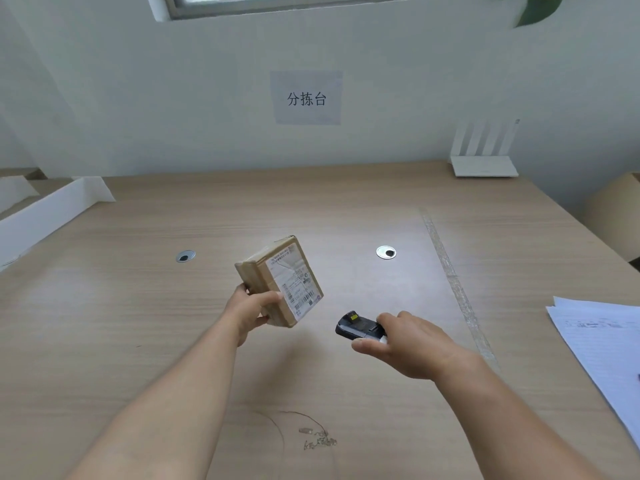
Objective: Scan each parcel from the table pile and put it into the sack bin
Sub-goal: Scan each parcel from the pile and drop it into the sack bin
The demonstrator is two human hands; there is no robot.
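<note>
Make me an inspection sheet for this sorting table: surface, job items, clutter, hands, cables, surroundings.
Surface: wooden table, two grommet holes, a tape strip.
Job's things: cardboard parcel held up, label toward the camera; black scanner beside it; no pile or sack bin seen.
Clutter: paper sheets at right edge; white router at back right.
Hands: left hand grips the parcel; right hand holds the scanner.
Cables: thin strand near the front edge, kind unclear.
Surroundings: paper sign on the wall; window above; white box at left.
</note>
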